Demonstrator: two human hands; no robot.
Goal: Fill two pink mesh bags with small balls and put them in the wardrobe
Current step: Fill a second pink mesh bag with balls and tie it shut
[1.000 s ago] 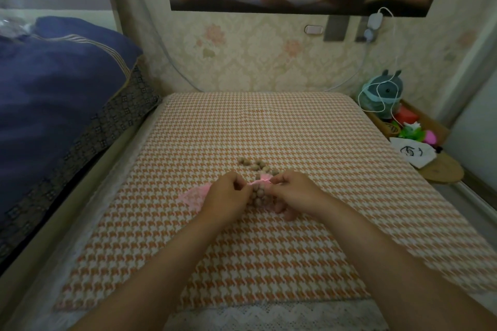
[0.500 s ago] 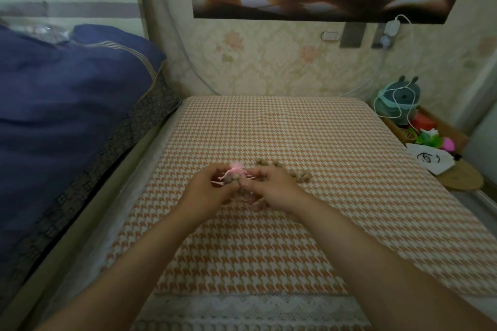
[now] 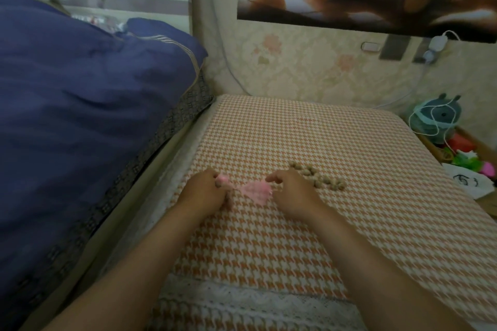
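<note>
On the orange houndstooth cloth [image 3: 269,244], my left hand [image 3: 207,192] is closed around a small bunched pink mesh bag [image 3: 223,179]. A thin pink strand runs from it to a flat, fanned-out pink mesh bag [image 3: 256,191] lying between my hands. My right hand [image 3: 293,193] rests at that bag's right edge with the index finger stretched out; its thumb is hidden, so a grip on the mesh is unclear. A loose pile of small brown balls [image 3: 322,179] lies just right of and beyond my right hand. No wardrobe is in view.
A blue quilt [image 3: 80,115] is heaped on the bed at the left, beside the cloth-covered surface. A wooden side table at the right holds a grey-green plush toy [image 3: 435,118], white cables and small colourful items [image 3: 468,158]. The wallpapered wall is behind.
My hands, joined half a second ago over a pink bundle, have moved apart. The left went left with the bunched bag; a flat pink bag now lies between them. The view turned left.
</note>
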